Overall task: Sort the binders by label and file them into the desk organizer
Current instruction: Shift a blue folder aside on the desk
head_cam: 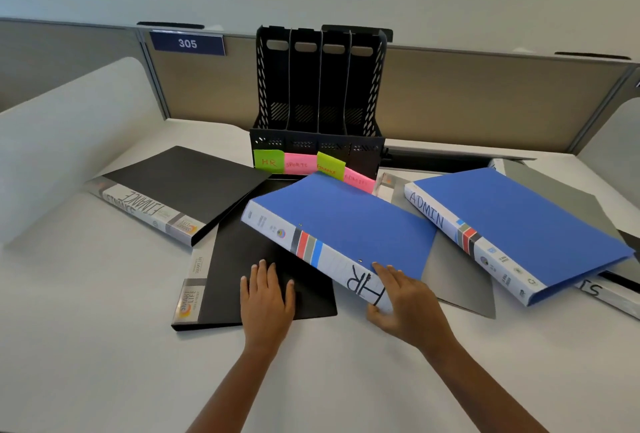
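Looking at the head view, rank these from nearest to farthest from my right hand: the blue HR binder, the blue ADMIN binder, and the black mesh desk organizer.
1. The blue HR binder, pinched at its spine end by the right hand.
2. The blue ADMIN binder, lying flat to the right.
3. The black mesh desk organizer, upright at the back of the desk.

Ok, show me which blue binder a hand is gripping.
The blue binder marked HR on its spine; the right hand grips it. The blue ADMIN binder lies untouched.
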### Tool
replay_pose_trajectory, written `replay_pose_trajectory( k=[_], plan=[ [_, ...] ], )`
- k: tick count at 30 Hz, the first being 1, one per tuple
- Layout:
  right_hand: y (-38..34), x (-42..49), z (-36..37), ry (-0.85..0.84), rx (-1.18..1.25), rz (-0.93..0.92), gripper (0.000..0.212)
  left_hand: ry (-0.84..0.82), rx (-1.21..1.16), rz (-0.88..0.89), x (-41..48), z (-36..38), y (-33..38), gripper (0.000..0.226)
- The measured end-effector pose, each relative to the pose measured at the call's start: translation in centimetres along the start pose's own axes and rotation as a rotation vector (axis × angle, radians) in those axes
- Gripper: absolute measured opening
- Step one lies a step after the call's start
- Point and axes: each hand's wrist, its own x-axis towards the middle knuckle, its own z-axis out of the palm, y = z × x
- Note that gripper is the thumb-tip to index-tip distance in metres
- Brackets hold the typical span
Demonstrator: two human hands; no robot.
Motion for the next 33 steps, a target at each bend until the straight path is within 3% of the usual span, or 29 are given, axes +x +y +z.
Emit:
replay_pose_trajectory(
  k=[2,6,10,14,17,22,25,28,30,33],
  plan=[
    [0.2,0.4,-1.5,0.047,0.038,0.021,0.057,0.042,-0.144,-0.035,-0.2,-0.3,1.1,0.078],
    [0.0,1.8,-4.1,0.116,0.072,0.088,0.055,0.106,-0.599,-0.187,-0.2,-1.6,4.5,0.050],
    [-0.2,2.7,-5.7,0.095,0.116,0.135,0.058,0.059,-0.955,-0.216,-0.3,-4.0,8.0,0.046],
    [-0.6,2.7,-6.2,0.050,0.182,0.105,0.058,-0.061,-1.271,-0.157,-0.2,-5.9,10.5,0.026],
    [-1.6,2.6,-6.1,0.040,0.170,0.081,0.055,-0.140,-1.499,-0.274,0.0,-7.1,11.5,0.025],
    [-3.9,2.1,-5.4,-0.026,0.144,0.068,0.050,-0.100,-1.461,-0.528,1.1,-7.7,11.7,0.062],
    [-5.0,1.7,-5.3,-0.026,0.293,0.061,0.050,-0.086,-1.453,-0.584,1.6,-7.4,10.5,0.059],
    [-5.1,2.1,-5.9,-0.006,0.504,0.179,0.052,-0.069,-1.423,-0.563,1.7,-7.6,9.1,0.049],
    [-4.3,2.7,-5.6,0.001,0.547,0.252,0.040,-0.072,-1.432,-0.536,1.8,-8.3,7.9,0.041],
    [-3.0,3.9,-5.0,-0.056,0.546,0.414,0.044,-0.109,-1.494,-0.488,2.3,-10.1,5.6,0.034]
  ],
)
